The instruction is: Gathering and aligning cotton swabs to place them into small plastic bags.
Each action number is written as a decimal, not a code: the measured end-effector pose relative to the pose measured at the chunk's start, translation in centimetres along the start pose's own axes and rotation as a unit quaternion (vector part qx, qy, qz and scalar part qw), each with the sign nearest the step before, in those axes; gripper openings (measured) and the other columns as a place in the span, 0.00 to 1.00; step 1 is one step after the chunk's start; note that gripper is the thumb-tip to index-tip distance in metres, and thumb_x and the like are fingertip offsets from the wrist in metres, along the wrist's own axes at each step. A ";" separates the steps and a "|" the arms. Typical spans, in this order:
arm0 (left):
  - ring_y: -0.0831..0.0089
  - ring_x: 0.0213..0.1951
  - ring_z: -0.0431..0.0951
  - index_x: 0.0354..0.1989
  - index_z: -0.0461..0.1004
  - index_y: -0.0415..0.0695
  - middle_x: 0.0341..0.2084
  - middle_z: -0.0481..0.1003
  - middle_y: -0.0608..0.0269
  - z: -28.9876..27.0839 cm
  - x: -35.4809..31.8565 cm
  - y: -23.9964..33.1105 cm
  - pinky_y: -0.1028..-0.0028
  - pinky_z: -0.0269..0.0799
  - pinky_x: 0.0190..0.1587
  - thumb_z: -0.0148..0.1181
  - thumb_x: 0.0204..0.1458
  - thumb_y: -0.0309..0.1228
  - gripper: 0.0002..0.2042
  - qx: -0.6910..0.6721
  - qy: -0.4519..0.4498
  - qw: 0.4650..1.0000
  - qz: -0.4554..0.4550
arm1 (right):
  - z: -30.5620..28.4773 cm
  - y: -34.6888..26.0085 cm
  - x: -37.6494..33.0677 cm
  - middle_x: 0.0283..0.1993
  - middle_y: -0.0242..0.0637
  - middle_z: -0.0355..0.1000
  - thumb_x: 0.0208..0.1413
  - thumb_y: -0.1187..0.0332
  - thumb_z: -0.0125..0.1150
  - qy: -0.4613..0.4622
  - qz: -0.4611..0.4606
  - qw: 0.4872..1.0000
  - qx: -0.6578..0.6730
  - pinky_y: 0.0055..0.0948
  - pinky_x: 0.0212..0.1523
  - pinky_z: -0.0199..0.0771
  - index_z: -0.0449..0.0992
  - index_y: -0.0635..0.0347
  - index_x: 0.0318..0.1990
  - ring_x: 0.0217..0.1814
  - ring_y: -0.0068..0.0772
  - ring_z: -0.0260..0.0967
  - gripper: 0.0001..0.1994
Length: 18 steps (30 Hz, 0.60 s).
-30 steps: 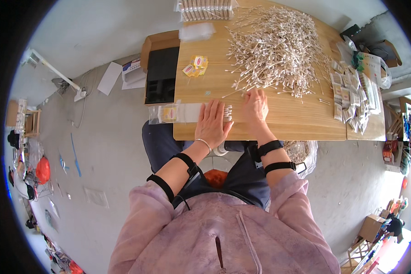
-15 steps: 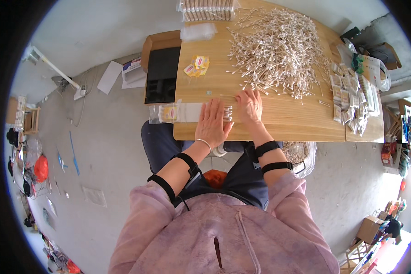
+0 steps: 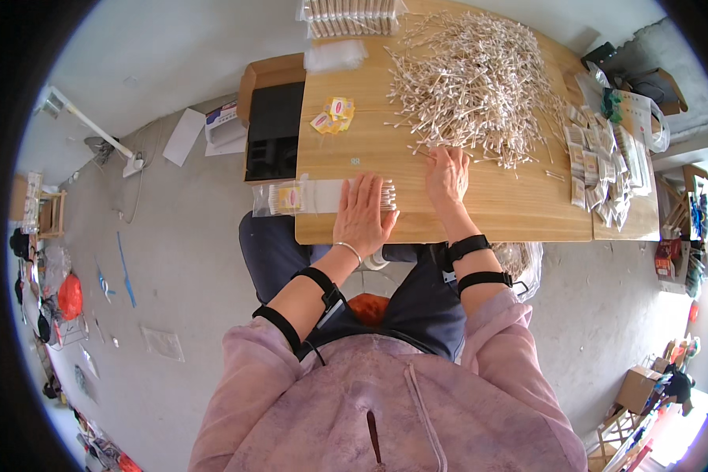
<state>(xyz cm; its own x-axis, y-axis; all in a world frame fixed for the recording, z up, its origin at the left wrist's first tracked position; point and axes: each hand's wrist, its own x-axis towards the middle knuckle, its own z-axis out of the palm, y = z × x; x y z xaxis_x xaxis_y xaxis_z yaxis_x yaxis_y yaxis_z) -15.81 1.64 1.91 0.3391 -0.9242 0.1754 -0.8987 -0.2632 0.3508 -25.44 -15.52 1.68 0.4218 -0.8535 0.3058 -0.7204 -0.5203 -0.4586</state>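
Observation:
My left hand (image 3: 360, 212) lies flat with its fingers stretched out over a row of cotton swabs (image 3: 389, 197) on a white strip, close to the table's near edge. To the left of that hand the strip runs into a clear plastic bag (image 3: 261, 200) holding swabs and a yellow-and-white card (image 3: 289, 199). My right hand (image 3: 448, 179) is at the near edge of a large heap of loose cotton swabs (image 3: 480, 86). Its fingers are bent and drawn together; what is between the fingertips is hidden.
Small yellow cards (image 3: 334, 116) and a stack of clear bags (image 3: 335, 55) lie on the table's left side, with packed swab bundles (image 3: 351, 16) behind. Filled swab packets (image 3: 594, 161) are piled at right. A black panel in an open carton (image 3: 274, 130) stands beyond the left edge.
My right hand has moved right and slightly away from me, from beside the swab row to the heap's near edge. The left hand stays flat on the row.

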 end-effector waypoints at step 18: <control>0.51 0.67 0.49 0.63 0.52 0.31 0.62 0.54 0.43 0.2 -0.1 -0.1 0.54 0.40 0.69 0.56 0.52 0.45 0.37 -0.009 0.022 1.000 0.011 | 1.1 -3.3 -3.9 0.44 0.41 0.69 0.44 0.81 0.54 -0.065 -0.051 0.972 0.221 0.39 0.51 0.68 0.77 0.55 0.42 0.50 0.48 0.64 0.17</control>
<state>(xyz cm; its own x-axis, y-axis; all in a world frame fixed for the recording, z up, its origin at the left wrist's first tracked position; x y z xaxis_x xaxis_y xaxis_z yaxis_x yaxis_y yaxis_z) -15.78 1.66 1.63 0.3313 -0.9165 0.2243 -0.9013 -0.2370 0.3627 -24.12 -10.54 1.04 0.5657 -0.7780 0.2733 -0.3763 -0.5384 -0.7540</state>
